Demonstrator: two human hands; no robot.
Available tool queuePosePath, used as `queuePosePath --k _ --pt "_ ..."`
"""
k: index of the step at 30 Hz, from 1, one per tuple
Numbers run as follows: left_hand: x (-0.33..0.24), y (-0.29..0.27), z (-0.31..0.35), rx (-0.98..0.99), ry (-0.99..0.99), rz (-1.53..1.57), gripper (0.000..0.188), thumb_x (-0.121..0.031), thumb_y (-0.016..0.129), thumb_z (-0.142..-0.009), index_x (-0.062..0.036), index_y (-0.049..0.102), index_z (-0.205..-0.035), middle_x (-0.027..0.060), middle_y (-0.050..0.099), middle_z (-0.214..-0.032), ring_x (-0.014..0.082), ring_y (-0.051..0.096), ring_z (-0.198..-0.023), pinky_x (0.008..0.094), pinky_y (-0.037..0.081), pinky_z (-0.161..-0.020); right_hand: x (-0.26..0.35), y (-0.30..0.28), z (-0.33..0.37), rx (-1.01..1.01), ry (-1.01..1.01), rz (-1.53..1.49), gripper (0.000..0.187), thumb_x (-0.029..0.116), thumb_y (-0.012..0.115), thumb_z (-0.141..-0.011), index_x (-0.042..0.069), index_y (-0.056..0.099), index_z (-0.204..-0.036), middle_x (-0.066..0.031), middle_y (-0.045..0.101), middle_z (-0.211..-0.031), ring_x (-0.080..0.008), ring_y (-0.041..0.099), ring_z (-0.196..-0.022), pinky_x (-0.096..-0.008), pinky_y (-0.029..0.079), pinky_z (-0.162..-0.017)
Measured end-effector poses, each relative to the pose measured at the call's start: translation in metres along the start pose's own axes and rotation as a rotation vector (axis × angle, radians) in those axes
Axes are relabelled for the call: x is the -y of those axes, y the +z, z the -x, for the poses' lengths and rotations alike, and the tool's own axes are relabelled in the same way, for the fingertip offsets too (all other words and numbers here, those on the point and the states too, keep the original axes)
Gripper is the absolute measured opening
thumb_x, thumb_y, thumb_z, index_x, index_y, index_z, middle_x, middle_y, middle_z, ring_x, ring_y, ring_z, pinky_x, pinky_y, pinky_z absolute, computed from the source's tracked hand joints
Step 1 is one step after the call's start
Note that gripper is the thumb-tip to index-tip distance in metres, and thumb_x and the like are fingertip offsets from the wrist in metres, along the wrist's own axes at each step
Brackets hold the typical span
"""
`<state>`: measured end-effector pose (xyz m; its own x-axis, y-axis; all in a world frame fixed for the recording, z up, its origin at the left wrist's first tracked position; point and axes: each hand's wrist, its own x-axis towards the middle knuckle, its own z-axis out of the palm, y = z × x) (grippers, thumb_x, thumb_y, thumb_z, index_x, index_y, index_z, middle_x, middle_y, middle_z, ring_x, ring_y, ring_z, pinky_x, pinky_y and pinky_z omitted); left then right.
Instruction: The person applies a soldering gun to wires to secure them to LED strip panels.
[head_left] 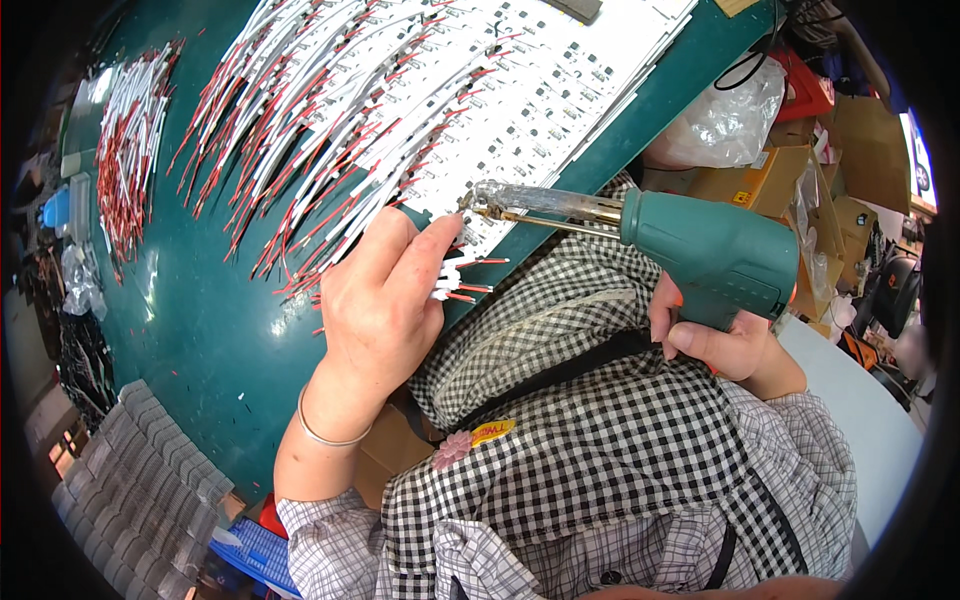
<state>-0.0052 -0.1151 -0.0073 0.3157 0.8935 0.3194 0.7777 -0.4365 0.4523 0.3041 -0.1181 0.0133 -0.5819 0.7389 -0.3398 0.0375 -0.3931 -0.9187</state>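
My right hand [735,345] is wrapped round the handle of a green soldering gun [710,245]. Its metal tip reaches left to the near edge of a white sheet of small circuit boards [545,125]. Right by that tip, the thumb and forefinger of my left hand [385,295] are pinched together. A bunch of short white wires with red ends [462,280] sticks out from under my left palm, held in the curled fingers. What lies between the fingertips is too small to make out. Rows of white and red wires [330,110] fan out leftward from the sheet.
A pile of white and red wires [135,150] lies on the green table [210,350] at the far left. Grey stacked strips [140,490] stand at lower left. Beyond the table's right edge are a clear plastic bag [720,115] and cardboard boxes [780,185].
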Motion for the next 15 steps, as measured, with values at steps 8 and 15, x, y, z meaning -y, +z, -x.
queuePosePath --k 8,15 --pt "-0.002 -0.001 -0.001 0.000 -0.024 0.002 0.045 0.014 0.059 -0.055 -0.0054 0.069 -0.095 0.0062 0.051 -0.068 0.0188 0.054 -0.057 0.0300 0.044 -0.051 0.010 0.000 -0.001 -0.159 -0.152 -0.186 0.050 -0.002 0.063 -0.078 -0.004 0.045 -0.125 -0.0173 0.055 -0.117 -0.0191 0.061 -0.072 -0.0250 0.053 -0.055" --pt "0.001 0.000 0.000 0.004 0.034 -0.024 0.045 0.011 0.058 -0.056 -0.0044 0.065 -0.098 0.0054 0.047 -0.072 0.0206 0.052 -0.058 0.0332 0.042 -0.047 0.012 0.011 0.000 -0.331 -0.074 -0.148 0.066 0.023 0.080 -0.069 -0.011 0.048 -0.115 -0.0151 0.058 -0.097 -0.0167 0.058 -0.057 -0.0234 0.048 -0.043"
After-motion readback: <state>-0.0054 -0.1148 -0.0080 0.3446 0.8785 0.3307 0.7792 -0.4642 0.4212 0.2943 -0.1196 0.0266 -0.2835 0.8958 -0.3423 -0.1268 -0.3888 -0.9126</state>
